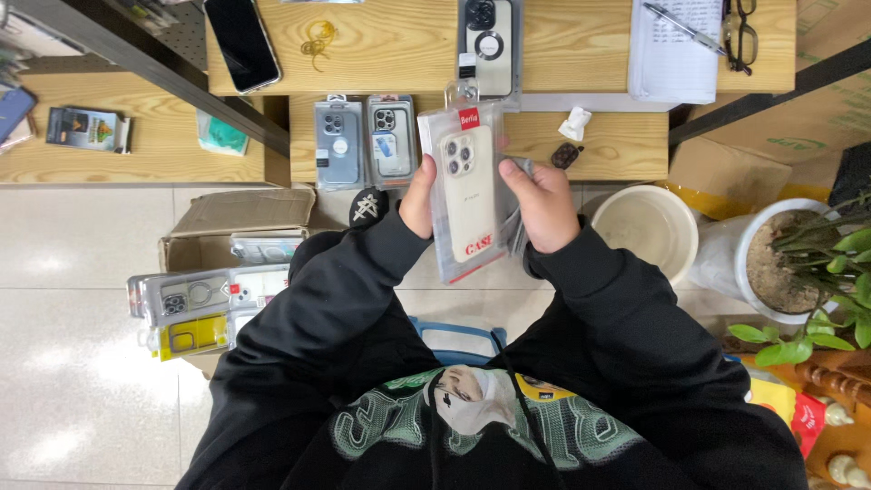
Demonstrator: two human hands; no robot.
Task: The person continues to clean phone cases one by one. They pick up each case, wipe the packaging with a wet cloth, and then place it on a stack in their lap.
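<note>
Packaging of clear plastic, a packaged phone case (pixel 470 195) in pale cream, stood upright between both hands above the person's lap, just off the front edge of the lower wooden shelf (pixel 617 145). The left hand (pixel 418 200) pinched its left edge, thumb on the front; the right hand (pixel 544 204) clasped its right edge, fingers curled behind. Two more boxed cases (pixel 365 141) lay at that shelf's left end. A black phone (pixel 241 41) rested on the upper shelf's left end, and a cardboard box (pixel 231 227) of cases sat on the floor.
</note>
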